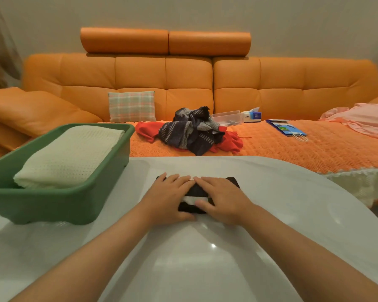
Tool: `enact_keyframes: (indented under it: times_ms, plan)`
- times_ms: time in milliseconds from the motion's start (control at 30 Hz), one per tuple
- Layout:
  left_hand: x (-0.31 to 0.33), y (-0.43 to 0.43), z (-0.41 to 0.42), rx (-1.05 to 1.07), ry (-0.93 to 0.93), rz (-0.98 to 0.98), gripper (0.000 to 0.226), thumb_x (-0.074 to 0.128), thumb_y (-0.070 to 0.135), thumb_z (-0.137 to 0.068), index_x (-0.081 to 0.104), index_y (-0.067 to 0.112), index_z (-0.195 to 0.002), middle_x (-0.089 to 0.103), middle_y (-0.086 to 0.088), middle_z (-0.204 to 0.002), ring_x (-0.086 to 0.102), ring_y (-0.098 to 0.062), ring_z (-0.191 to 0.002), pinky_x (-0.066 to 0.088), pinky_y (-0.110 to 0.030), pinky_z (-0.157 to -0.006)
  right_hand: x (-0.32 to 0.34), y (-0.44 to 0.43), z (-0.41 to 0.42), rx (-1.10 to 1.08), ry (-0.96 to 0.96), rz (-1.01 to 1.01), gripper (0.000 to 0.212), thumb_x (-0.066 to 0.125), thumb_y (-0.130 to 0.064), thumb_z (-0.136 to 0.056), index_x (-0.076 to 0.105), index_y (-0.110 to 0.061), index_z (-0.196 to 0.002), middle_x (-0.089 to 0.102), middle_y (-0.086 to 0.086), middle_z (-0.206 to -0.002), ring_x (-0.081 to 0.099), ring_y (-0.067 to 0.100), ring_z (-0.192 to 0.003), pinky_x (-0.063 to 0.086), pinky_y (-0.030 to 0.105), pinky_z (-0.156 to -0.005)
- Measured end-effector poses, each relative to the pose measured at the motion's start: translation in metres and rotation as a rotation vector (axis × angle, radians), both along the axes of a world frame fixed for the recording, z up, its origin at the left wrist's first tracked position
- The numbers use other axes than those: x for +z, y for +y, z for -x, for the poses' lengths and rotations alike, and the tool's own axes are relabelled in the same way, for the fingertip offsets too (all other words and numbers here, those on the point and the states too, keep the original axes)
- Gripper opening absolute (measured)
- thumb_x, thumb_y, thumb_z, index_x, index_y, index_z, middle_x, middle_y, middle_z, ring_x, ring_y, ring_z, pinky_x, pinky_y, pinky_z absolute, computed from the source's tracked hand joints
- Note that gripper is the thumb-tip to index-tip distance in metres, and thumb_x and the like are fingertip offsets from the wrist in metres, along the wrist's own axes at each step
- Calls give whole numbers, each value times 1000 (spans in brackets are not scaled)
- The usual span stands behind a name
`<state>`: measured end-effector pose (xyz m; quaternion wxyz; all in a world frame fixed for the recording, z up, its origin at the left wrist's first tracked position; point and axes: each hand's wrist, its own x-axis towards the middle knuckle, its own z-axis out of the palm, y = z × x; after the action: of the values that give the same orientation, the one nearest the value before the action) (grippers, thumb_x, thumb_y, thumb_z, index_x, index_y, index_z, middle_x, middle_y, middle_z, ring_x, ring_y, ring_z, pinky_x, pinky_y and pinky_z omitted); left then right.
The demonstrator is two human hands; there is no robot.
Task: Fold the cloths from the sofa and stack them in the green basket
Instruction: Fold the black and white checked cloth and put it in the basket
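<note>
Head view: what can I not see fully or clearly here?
All in the head view:
Dark cloth on the table: mostly covered by the left hand and right hand; folds hidden.
Red cloth on the sofa: partly under the striped cloth.
Pink fabric: cut off by the right edge.
Tissue box print: too small to read.

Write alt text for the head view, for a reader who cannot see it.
Left hand and right hand press flat on a folded dark cloth on a white table. Beside them a green basket holds a folded cream cloth; a patterned cloth and a red cloth lie heaped on the orange sofa behind.
</note>
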<state>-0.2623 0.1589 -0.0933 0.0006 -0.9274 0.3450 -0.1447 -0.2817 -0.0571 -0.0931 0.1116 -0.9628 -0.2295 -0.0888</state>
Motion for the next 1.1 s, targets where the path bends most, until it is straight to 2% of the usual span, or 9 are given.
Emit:
enact_keyframes:
  times_ms: [100,333,433,533,633,733,800,967,1100]
  plan:
    - [9,19,-12,33,173,44,92,68,62,-77,31,22,-150,44,2,-149,44,-19,-132,35,-33,-110,-1,-16,-4,1,6,173,93,55,-74,-81,19,-32,-156,41,-7,-150,41,16,-133,31,32,-111]
    - [20,32,-13,48,393,-39,76,60,19,-93,18,28,-157,25,7,-161,27,-15,-146,22,-27,-118,19,-26,-4,-29,149,174,85,69,-19,-84,24,-37,-154,46,-9,-147,48,18,-128,40,31,-106]
    - [25,29,-6,63,394,-92,77,58,13,-93,18,29,-157,24,8,-161,27,-14,-146,24,-26,-115,19,-26,-1,-46,127,185,86,68,-12,-84,25,-38,-154,44,-9,-151,45,19,-133,39,32,-108]
    - [36,16,3,95,291,-180,73,66,22,-84,31,26,-148,47,5,-138,47,-18,-123,37,-29,-99,17,-21,1,-68,93,201,85,68,-13,-85,24,-37,-155,43,-9,-152,44,19,-134,37,31,-108]
    - [36,-6,9,76,200,-92,73,56,53,-81,36,25,-146,46,6,-142,40,-16,-131,23,-39,-117,18,-14,-2,-71,130,256,87,67,-26,-83,20,-35,-155,44,-5,-147,42,21,-133,34,37,-110]
    - [24,-24,13,-12,157,46,77,48,63,-83,33,26,-149,43,8,-148,35,-13,-138,15,-41,-121,17,-3,0,-77,217,223,92,56,-52,-85,7,-28,-158,19,4,-162,11,26,-151,8,51,-122]
    - [14,-20,9,-9,162,43,80,47,65,-83,30,26,-151,40,9,-151,36,-12,-138,16,-43,-120,14,-2,4,-66,214,185,90,50,-53,-89,2,-25,-159,5,4,-166,-2,22,-153,-2,50,-123]
    - [12,20,-1,50,166,63,79,58,70,-73,43,31,-140,56,14,-131,54,-12,-117,45,-30,-95,6,-30,8,-135,201,152,95,59,-50,-82,7,-30,-158,15,-1,-164,10,22,-151,19,41,-121]
    - [25,27,-2,76,340,65,69,65,49,-72,43,36,-136,53,18,-123,51,-6,-112,47,-28,-94,12,-33,11,-137,243,86,85,66,-34,-81,22,-30,-153,37,-6,-145,32,17,-135,37,36,-110]
